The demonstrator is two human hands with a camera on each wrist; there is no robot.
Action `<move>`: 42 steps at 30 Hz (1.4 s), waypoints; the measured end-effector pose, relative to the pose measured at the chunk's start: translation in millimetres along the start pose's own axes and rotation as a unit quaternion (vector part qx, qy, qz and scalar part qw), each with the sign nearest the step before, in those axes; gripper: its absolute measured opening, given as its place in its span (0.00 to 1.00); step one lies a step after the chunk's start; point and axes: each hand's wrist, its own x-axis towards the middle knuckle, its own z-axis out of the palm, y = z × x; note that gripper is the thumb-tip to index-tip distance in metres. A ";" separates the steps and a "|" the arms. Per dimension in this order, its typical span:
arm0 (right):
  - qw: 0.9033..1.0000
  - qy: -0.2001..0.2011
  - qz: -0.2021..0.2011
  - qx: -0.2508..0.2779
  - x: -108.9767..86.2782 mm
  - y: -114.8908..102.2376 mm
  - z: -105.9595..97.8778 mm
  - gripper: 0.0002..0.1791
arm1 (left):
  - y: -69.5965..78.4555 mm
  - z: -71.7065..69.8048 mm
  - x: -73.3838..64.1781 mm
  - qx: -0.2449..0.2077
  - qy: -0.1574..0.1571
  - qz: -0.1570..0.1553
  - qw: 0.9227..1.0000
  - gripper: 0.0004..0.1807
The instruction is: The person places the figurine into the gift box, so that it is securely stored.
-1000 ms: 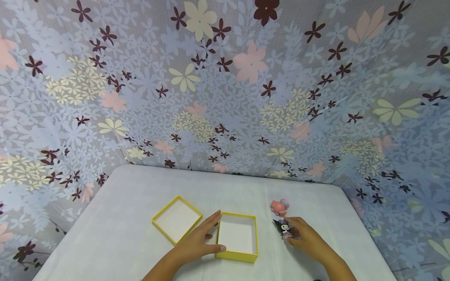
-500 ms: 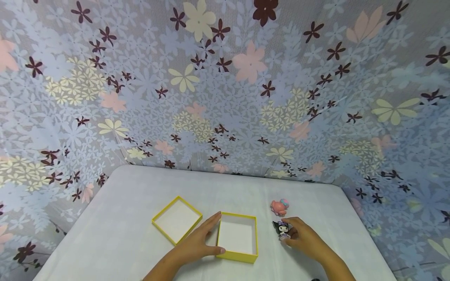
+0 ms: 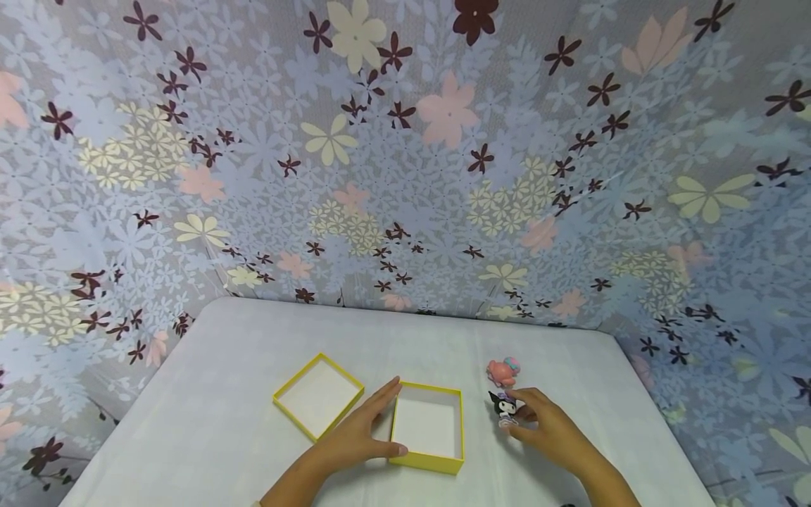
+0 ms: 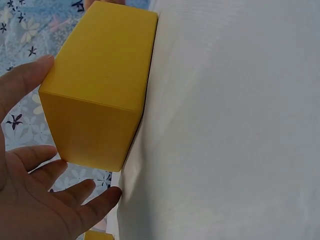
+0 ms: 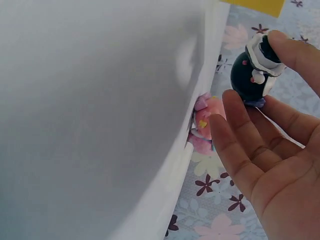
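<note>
My right hand pinches a small toy figurine with a black hood and white face. In the right wrist view the figurine is seen from behind, dark with a white frill, between thumb and fingertips. My left hand spreads along the left side of an open yellow box with a white inside. Its thumb is at the near corner and its index finger at the far one. The left wrist view has the yellow box close up, with the thumb against its upper edge and the other fingers extended.
A pink figurine lies just beyond my right hand. Left of the box lies a shallow yellow-rimmed lid, white inside. All rest on a white-covered table with flowered cloth behind it. A dark object peeks in at the bottom edge.
The black-hooded figurine has turned more upright in my right hand and shifted slightly away from me and left. My left hand stays at the box.
</note>
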 end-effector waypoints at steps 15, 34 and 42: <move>0.995 0.066 -0.043 0.057 -8.2 -28.6 12.7 0.35 | 2.3 1.4 -0.3 0.006 0.006 -0.003 1.000 0.57; 0.989 0.054 -0.108 0.089 -11.5 -57.8 24.2 0.32 | 0.1 1.9 1.0 -0.003 -0.007 0.001 1.000 0.60; 0.989 0.041 -0.116 0.086 -9.6 -67.8 30.7 0.32 | 0.4 1.9 1.9 -0.001 -0.005 -0.002 1.000 0.60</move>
